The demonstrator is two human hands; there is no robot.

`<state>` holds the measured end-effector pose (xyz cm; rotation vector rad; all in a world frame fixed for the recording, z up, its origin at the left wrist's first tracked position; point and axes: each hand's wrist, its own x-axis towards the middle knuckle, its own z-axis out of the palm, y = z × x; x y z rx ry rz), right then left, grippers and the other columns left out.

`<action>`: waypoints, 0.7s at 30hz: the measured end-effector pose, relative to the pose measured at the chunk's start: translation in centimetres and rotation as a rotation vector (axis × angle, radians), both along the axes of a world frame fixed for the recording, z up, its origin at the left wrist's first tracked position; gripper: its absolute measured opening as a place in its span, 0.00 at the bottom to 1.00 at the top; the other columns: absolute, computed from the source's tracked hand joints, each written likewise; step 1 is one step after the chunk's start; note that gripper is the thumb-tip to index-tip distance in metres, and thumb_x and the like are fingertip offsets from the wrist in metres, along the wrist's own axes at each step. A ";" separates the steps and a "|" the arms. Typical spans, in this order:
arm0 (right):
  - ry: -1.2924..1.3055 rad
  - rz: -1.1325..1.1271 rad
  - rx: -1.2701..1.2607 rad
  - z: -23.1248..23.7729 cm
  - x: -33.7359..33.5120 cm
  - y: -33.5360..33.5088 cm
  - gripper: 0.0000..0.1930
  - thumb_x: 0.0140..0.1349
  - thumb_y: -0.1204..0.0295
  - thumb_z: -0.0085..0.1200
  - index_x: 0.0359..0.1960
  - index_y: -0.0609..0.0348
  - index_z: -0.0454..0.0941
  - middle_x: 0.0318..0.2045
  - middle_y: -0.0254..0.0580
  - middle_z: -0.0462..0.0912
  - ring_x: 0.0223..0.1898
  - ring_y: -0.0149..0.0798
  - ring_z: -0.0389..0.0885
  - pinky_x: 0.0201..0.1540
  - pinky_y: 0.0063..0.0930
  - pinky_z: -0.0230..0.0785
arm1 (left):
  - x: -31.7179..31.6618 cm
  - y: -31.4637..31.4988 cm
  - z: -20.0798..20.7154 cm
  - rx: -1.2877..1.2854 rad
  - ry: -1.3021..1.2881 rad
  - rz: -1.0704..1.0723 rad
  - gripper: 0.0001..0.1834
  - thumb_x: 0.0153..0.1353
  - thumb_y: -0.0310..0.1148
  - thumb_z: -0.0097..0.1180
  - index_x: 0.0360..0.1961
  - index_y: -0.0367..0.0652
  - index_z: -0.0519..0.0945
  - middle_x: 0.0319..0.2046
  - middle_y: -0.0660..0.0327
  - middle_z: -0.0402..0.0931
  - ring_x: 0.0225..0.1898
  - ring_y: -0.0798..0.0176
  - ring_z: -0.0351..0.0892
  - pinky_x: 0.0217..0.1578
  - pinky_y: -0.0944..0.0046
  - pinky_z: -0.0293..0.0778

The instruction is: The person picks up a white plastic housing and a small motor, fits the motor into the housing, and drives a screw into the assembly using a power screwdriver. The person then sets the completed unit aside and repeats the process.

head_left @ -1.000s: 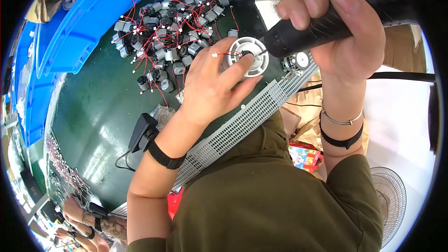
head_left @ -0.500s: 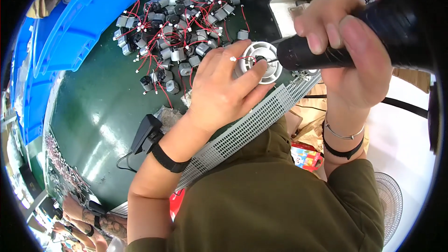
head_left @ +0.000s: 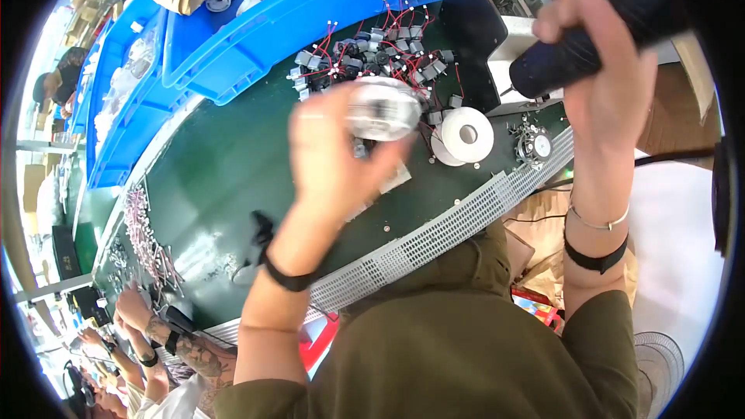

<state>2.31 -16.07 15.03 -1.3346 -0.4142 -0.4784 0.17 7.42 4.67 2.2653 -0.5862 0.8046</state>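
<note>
My left hand (head_left: 320, 159) is raised over the green worktable, its fingers and thumb around a round white plastic part (head_left: 382, 109) with a dark middle, blurred by motion. My right hand (head_left: 609, 70) grips a black electric screwdriver (head_left: 555, 62) with its bit pointing left, off the part. Below and between the hands, a round white piece with a hole in its centre (head_left: 475, 133) lies on the table. Beyond my left hand sits a heap of small silver motors (head_left: 431, 70) with red wires, partly covered by the hand.
Blue bins (head_left: 256, 46) line the far side, with white parts inside. A metal housing (head_left: 512, 35) stands at the far right, a metal dish with small screws (head_left: 534, 146) nearer. A perforated strip (head_left: 442, 233) edges the table. Another person's tattooed arm (head_left: 194, 357) is at lower left.
My left hand has lifted the round white part up and left, away from the screwdriver. The screwdriver bit has come off it. The view has shifted, showing more of the bins.
</note>
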 end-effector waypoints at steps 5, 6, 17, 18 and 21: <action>0.129 -0.131 -0.165 -2.6 2.1 1.4 0.14 0.54 0.79 0.59 0.41 0.68 0.69 0.32 0.46 0.77 0.33 0.35 0.77 0.40 0.26 0.70 | 0.8 16.6 -2.3 0.100 0.355 0.502 0.27 0.49 0.34 0.64 0.50 0.37 0.71 0.42 0.52 0.76 0.45 0.55 0.76 0.48 0.62 0.70; -0.147 -0.401 -0.164 -2.7 2.4 3.1 0.16 0.54 0.78 0.59 0.42 0.68 0.69 0.36 0.46 0.76 0.36 0.36 0.75 0.42 0.29 0.68 | 0.5 18.5 -2.4 0.147 0.435 0.505 0.28 0.51 0.36 0.63 0.52 0.37 0.70 0.45 0.49 0.75 0.47 0.51 0.75 0.49 0.60 0.70; 0.193 -0.203 -1.375 -8.8 5.4 9.9 0.14 0.51 0.79 0.51 0.41 0.56 0.77 0.38 0.47 0.76 0.43 0.49 0.75 0.47 0.39 0.69 | 5.9 14.8 11.6 0.316 0.065 0.474 0.20 0.55 0.37 0.61 0.46 0.35 0.77 0.37 0.48 0.80 0.39 0.51 0.80 0.41 0.59 0.73; 0.180 -0.209 -1.377 -9.3 5.8 9.8 0.14 0.51 0.79 0.51 0.41 0.56 0.77 0.38 0.47 0.76 0.43 0.49 0.75 0.47 0.39 0.69 | 9.1 13.1 12.4 0.365 0.030 0.364 0.19 0.55 0.37 0.60 0.44 0.37 0.78 0.36 0.49 0.80 0.38 0.51 0.80 0.41 0.60 0.73; 0.188 -0.203 -1.521 -10.0 6.8 9.9 0.14 0.50 0.79 0.51 0.40 0.58 0.77 0.33 0.45 0.77 0.41 0.49 0.76 0.45 0.39 0.69 | 20.3 11.7 12.4 0.510 0.286 0.111 0.20 0.51 0.38 0.60 0.44 0.39 0.78 0.40 0.48 0.79 0.42 0.47 0.78 0.42 0.56 0.73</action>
